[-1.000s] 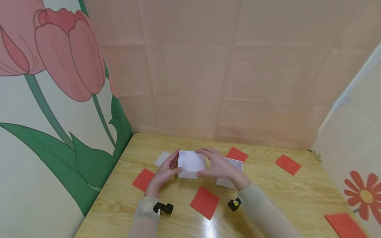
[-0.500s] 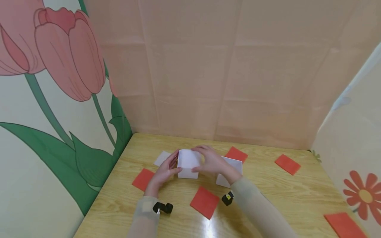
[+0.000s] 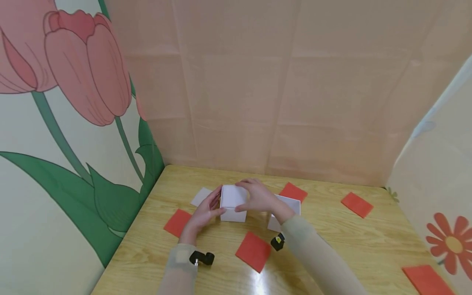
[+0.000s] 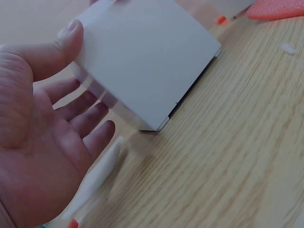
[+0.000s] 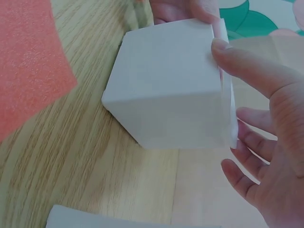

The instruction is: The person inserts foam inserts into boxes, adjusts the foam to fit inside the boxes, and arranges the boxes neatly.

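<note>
While the white box (image 3: 233, 216) is steadied on the worktop (image 3: 372, 250) by the left hand (image 3: 203, 214), thumb at its front and fingers along its side, the white lid (image 3: 231, 196) over its top is held by the right hand (image 3: 259, 198), between thumb and fingers at the front and back edges. The step in hand is judged to be the closing of the box: a narrow gap between lid and rim seems to be shown in the right wrist view. For the next move, aligned edges and an even, gentle press would be called for. To the right, an open second box (image 3: 291, 203) is partly hidden by the right arm.
</note>
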The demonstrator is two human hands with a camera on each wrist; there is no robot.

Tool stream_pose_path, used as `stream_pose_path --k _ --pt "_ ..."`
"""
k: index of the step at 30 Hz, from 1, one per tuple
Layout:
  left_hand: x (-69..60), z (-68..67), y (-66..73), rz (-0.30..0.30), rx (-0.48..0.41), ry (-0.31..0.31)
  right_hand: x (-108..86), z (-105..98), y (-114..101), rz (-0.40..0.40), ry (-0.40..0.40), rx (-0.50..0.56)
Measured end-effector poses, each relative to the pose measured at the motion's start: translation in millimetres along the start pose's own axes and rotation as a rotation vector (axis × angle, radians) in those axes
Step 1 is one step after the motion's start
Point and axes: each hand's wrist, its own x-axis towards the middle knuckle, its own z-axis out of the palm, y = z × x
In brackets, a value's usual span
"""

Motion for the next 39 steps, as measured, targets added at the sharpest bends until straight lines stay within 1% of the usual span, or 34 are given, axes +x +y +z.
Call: stream_pose_path --k 3,7,11,18,20,26,33,39 --pt "-0.2 -0.2 0.8 0.002 0.001 0.002 3.1 1.5 0.0 -0.001 -0.009 -0.01" --pt "-1.3 0.7 1.8 -0.001 0.003 0.004 4.8 4.2 0.1 -0.014 -0.014 0.001" --pt "-3.2 0.6 2.9 -0.009 -0.003 0.001 3.6 7.0 -0.4 -0.013 -0.019 0.014" --pt "-3.6 1.2 5.0 0.002 -0.004 -0.008 1.4 7.4 -0.7 -0.008 -0.012 0.036" --pt "-3.8 1.4 5.7 -0.009 -0.008 -0.007 0.8 5.9 -1.6 -0.009 -0.015 0.034" --pt "-6.3 0.9 6.4 -0.018 -0.009 -0.002 -0.6 3.3 -5.4 0.011 -0.03 0.038" --pt "-7.9 -2.1 6.5 -0.027 -0.002 0.013 0.0 7.6 -5.2 0.004 -0.02 0.066" --pt "-9.4 -3.2 7.3 -0.033 -0.002 0.013 -0.6 9.8 -4.9 -0.001 -0.021 0.074"
